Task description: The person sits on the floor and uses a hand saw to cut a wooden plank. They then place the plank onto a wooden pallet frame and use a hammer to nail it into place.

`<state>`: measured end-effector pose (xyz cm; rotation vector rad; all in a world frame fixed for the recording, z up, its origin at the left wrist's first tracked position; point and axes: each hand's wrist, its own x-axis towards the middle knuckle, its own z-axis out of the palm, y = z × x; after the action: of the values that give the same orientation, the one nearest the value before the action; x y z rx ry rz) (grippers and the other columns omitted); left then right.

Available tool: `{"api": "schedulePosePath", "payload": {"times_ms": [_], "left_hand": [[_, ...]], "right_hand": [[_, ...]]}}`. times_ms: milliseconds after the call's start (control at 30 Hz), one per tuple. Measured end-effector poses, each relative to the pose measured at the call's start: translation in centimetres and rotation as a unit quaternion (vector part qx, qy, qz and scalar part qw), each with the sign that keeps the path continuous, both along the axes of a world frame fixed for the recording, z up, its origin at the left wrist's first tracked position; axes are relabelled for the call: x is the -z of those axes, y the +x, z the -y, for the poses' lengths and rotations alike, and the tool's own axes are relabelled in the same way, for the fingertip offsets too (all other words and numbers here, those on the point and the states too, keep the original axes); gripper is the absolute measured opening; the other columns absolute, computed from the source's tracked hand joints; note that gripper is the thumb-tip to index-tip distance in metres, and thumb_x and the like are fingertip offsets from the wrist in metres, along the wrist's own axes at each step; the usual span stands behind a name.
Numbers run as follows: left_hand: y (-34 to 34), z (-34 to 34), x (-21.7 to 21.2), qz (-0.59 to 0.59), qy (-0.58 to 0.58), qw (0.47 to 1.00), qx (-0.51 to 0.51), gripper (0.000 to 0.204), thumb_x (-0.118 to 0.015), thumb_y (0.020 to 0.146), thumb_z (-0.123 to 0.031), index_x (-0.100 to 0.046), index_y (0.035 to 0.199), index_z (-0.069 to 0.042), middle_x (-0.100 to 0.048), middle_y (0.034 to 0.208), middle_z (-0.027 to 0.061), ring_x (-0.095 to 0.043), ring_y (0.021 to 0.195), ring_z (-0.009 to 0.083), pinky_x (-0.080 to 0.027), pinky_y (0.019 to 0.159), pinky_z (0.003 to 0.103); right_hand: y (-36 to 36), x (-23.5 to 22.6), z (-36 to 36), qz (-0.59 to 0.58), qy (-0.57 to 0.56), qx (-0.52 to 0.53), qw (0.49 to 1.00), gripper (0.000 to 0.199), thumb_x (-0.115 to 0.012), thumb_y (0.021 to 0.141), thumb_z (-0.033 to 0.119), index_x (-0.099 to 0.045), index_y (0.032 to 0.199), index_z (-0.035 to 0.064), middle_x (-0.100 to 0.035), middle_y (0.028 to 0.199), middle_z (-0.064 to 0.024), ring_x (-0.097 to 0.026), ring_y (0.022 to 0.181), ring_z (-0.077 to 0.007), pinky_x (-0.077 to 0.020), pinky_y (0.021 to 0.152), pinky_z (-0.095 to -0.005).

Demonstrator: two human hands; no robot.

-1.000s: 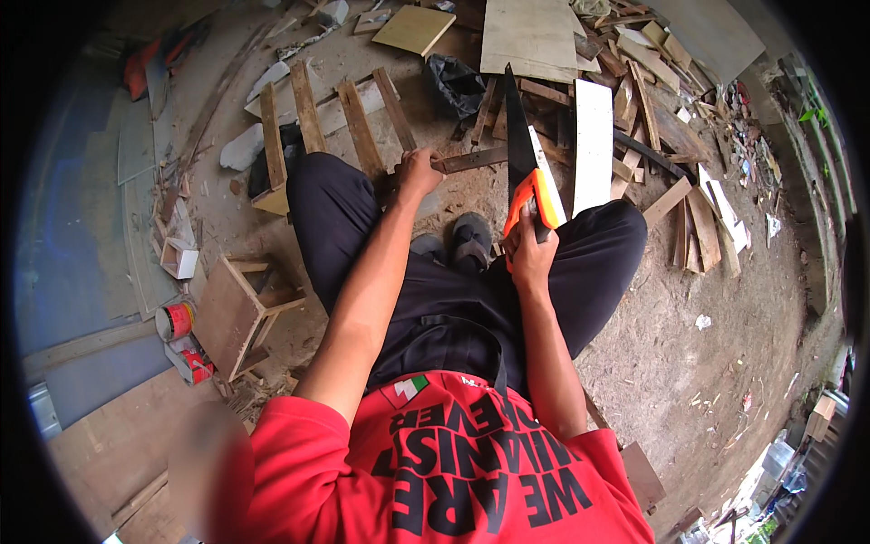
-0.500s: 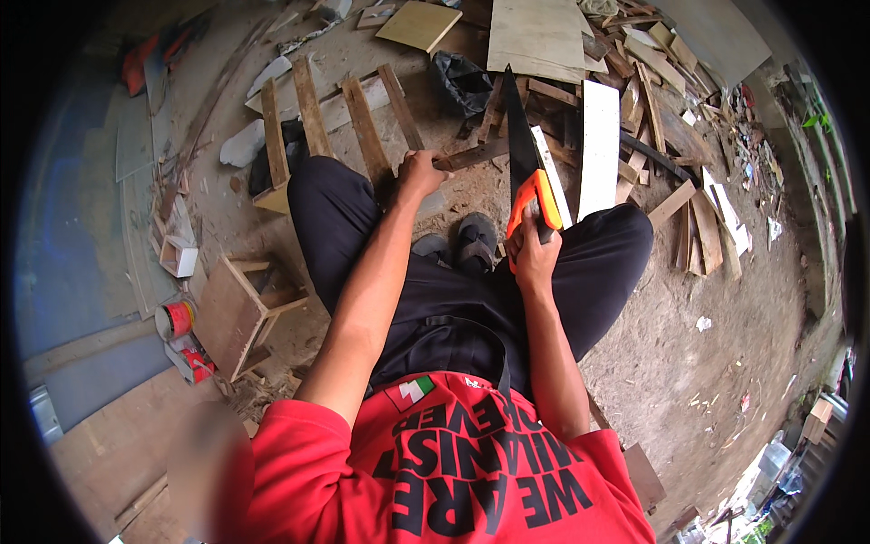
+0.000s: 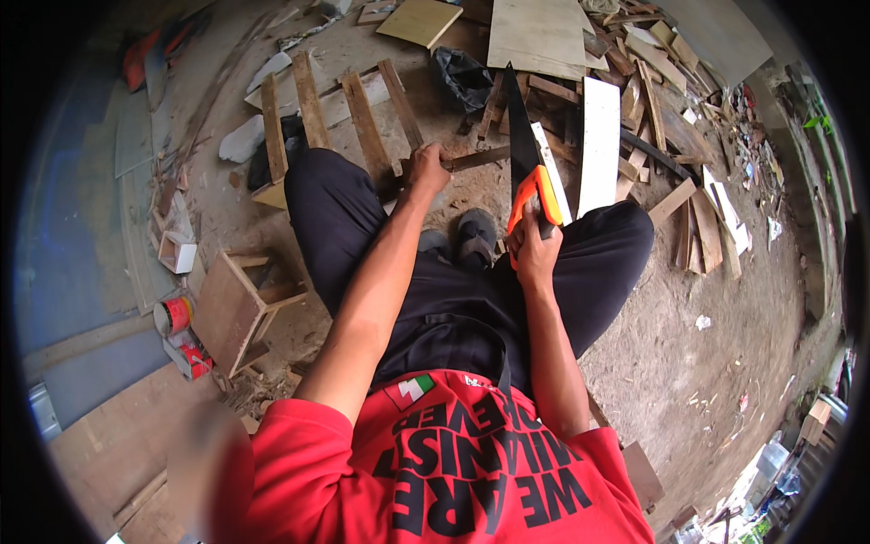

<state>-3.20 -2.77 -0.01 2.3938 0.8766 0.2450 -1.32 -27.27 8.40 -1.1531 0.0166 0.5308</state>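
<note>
My right hand (image 3: 536, 247) is closed round the orange and black handle of a handsaw (image 3: 523, 145). The dark blade points away from me, its tip near a pale board. My left hand (image 3: 428, 170) is closed on a narrow brown wooden strip (image 3: 478, 159), which reaches right toward the saw blade. Whether blade and strip touch, I cannot tell. A wooden frame (image 3: 365, 122) with several slats stands just beyond my left knee, close to the left hand. Part of the strip is hidden under my fingers.
A white board (image 3: 599, 145) lies beyond my right knee, beside a heap of scrap wood (image 3: 662, 109). A black bag (image 3: 462, 80) and a large pale panel (image 3: 536, 36) are farther off. At left stand a wooden box frame (image 3: 237, 313) and red-labelled cans (image 3: 174, 315).
My left hand has moved slightly away from me, and the wooden strip's angle has shifted a little. The right hand and saw are almost where they were.
</note>
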Motion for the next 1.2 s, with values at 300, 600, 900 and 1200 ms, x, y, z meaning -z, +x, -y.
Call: {"api": "schedulePosePath", "payload": {"times_ms": [300,600,900,1200], "left_hand": [[-0.2,-0.2,-0.4,-0.032,-0.025,0.999,-0.001,0.043,-0.09,0.063,-0.021,-0.064,0.095,-0.008,-0.066,0.103,0.0133,-0.064,0.101,0.0335,-0.051,0.084,0.043],[-0.8,-1.2,-0.9,0.018,-0.082,0.995,0.057,0.033,-0.082,0.071,-0.022,-0.068,0.097,-0.007,-0.067,0.103,0.0164,-0.066,0.1,0.033,-0.05,0.088,0.039],[-0.2,-1.1,-2.7,0.003,-0.204,0.979,-0.002,0.025,-0.073,0.086,-0.026,-0.073,0.1,-0.005,-0.071,0.088,0.0125,-0.066,0.083,0.0199,-0.05,0.078,0.036],[0.4,-1.7,-1.0,-0.004,-0.207,0.977,-0.039,0.025,-0.072,0.088,-0.027,-0.072,0.098,-0.004,-0.072,0.086,0.0106,-0.066,0.079,0.0197,-0.05,0.075,0.036]], "right_hand": [[0.0,-0.9,0.2,-0.011,-0.031,-0.011,0.999,0.032,-0.063,0.1,0.024,-0.044,0.077,0.0116,-0.038,0.057,0.0052,-0.035,0.045,-0.006,-0.0287,0.042,-0.0245],[-0.1,-1.3,0.2,-0.021,-0.033,-0.019,0.999,0.034,-0.063,0.099,0.025,-0.044,0.075,0.012,-0.038,0.057,0.0049,-0.034,0.044,-0.0064,-0.0286,0.042,-0.0253],[0.0,-1.2,0.3,-0.014,-0.031,-0.018,0.999,0.033,-0.064,0.099,0.026,-0.045,0.076,0.012,-0.039,0.057,0.0047,-0.036,0.046,-0.0069,-0.0306,0.043,-0.0251],[0.0,-0.6,0.3,0.0,-0.052,-0.019,0.998,0.032,-0.064,0.099,0.026,-0.045,0.077,0.0112,-0.039,0.057,0.0042,-0.038,0.045,-0.0071,-0.0317,0.043,-0.0251]]}}
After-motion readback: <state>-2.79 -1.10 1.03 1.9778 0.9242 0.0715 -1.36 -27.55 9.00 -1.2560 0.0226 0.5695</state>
